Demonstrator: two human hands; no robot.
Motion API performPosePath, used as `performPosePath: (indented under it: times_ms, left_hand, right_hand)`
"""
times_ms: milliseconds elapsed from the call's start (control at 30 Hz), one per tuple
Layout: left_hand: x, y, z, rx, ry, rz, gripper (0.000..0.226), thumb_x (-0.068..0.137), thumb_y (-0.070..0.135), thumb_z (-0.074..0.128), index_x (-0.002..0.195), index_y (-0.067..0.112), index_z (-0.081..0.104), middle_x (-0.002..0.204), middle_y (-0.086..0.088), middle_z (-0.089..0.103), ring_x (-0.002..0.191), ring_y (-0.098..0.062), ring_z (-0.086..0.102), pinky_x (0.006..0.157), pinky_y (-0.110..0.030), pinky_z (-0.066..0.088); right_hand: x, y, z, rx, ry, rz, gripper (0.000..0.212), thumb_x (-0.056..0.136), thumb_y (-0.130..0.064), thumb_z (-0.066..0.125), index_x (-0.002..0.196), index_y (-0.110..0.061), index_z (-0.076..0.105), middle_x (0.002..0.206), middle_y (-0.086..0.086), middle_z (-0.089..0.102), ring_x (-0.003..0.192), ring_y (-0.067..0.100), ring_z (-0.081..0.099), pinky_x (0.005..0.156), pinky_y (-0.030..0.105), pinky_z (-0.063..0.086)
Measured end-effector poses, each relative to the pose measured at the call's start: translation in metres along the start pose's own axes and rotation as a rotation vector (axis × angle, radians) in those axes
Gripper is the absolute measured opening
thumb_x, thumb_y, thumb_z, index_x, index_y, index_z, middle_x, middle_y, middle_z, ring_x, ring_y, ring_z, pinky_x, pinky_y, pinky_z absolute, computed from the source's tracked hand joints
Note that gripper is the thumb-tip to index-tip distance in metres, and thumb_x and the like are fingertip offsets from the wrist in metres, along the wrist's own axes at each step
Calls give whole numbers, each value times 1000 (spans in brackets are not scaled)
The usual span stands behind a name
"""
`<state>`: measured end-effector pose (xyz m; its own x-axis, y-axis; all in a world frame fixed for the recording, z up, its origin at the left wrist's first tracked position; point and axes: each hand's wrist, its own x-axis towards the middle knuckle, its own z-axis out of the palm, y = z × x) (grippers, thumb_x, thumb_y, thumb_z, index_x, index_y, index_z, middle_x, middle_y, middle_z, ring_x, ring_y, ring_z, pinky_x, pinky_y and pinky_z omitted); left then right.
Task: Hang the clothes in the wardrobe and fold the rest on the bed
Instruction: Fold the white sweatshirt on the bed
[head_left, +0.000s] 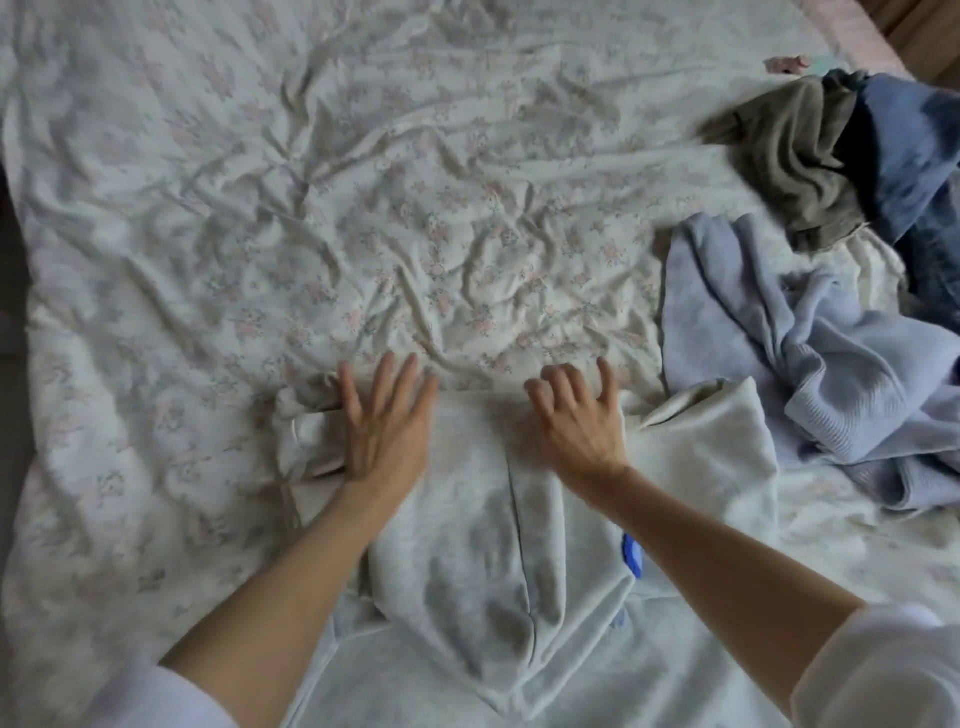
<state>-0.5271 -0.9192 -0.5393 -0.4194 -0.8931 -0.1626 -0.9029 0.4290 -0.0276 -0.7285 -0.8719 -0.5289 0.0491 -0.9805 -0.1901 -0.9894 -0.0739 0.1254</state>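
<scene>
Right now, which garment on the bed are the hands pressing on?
The pale grey sweatshirt nearest the person; the lilac, olive and denim garments lie untouched at right.

I count one bed (363, 182), covered by one floral sheet. Garments on it: five. One pale grey garment (483, 519), carrying one blue tag (631, 555); one light blue knit (831, 374); one olive-brown garment (800, 156); one blue denim item (914, 150); one cream garment (722, 441). Hands in view: two, one left hand (387, 431) and one right hand (579, 423). One small pink item (787, 63) is unidentifiable.
</scene>
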Motion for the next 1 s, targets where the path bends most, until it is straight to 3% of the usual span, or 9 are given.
performPosePath:
  times_ms: [133, 233, 367, 533, 600, 667, 800, 900, 1000]
  left_hand:
    - [-31, 41, 23, -66, 2, 153, 58, 89, 45, 35, 141, 20, 45, 150, -6, 37, 141, -29, 29, 111, -62, 18]
    - [-29, 13, 46, 14, -79, -16, 70, 88, 63, 18, 147, 27, 25, 155, -2, 23, 145, -25, 18, 114, -54, 3]
    - [-23, -40, 53, 173, -155, -196, 75, 85, 68, -3, 150, 33, 9, 159, 3, 6, 146, -25, -1, 109, -51, -16]
    - [-9, -48, 26, 119, -211, -146, 80, 82, 73, 5, 151, 31, 7, 159, 0, -9, 144, -25, -20, 99, -59, -29]
    - [7, -43, 17, 45, -275, -14, 87, 79, 79, 14, 151, 31, 2, 159, 5, -8, 143, -20, -24, 101, -61, -26]
    - [25, -38, 9, 42, -425, 110, 97, 74, 84, 29, 150, 32, -1, 160, 8, 0, 145, -17, -17, 103, -64, -23]
    - [50, -30, -3, 87, -606, 140, 110, 63, 80, 57, 149, 28, 13, 150, 2, 31, 141, -21, 23, 109, -62, -8]
    - [53, -28, -7, -24, -654, 114, 87, 61, 70, 69, 131, 24, 44, 123, 4, 57, 109, -19, 54, 98, -40, 39]
    - [46, -31, -14, -59, -697, 94, 59, 63, 61, 74, 106, 25, 53, 107, 5, 61, 91, -17, 55, 84, -33, 46]
  right_hand:
    - [-29, -20, 26, 143, 11, -152, 50, 90, -37, 37, 134, -21, 52, 138, 6, 52, 130, 29, 45, 106, 67, 23]
    - [-38, 5, 47, 139, -52, -61, 53, 92, -46, 31, 143, -34, 37, 149, 4, 38, 138, 32, 33, 112, 61, 16]
    - [-45, 52, 61, 68, -214, 105, 59, 90, -58, 1, 146, -42, -11, 159, -1, 4, 146, 26, 1, 110, 55, -17]
    - [-40, 72, 37, 39, -121, 110, 71, 89, -56, 8, 148, -20, 26, 151, 8, 34, 143, 27, 23, 111, 59, -8]
    - [-22, 70, 30, 65, -129, 2, 73, 90, -61, 19, 149, -17, 21, 150, 6, 35, 143, 24, 22, 113, 58, -7]
    - [-1, 69, 25, 132, -288, -97, 79, 89, -68, 27, 151, -24, 7, 150, 2, 34, 142, 20, 24, 115, 55, -6]
    - [19, 78, 17, 57, -503, -88, 95, 74, -81, 44, 146, -23, 22, 143, 3, 43, 131, 25, 40, 110, 51, 22]
    - [16, 87, 15, 108, -624, -14, 95, 67, -80, 55, 140, -24, 30, 134, 0, 50, 121, 25, 48, 93, 42, 38]
    - [9, 87, 10, 127, -596, -16, 80, 70, -71, 61, 132, -25, 38, 123, -4, 56, 113, 23, 53, 80, 37, 36]
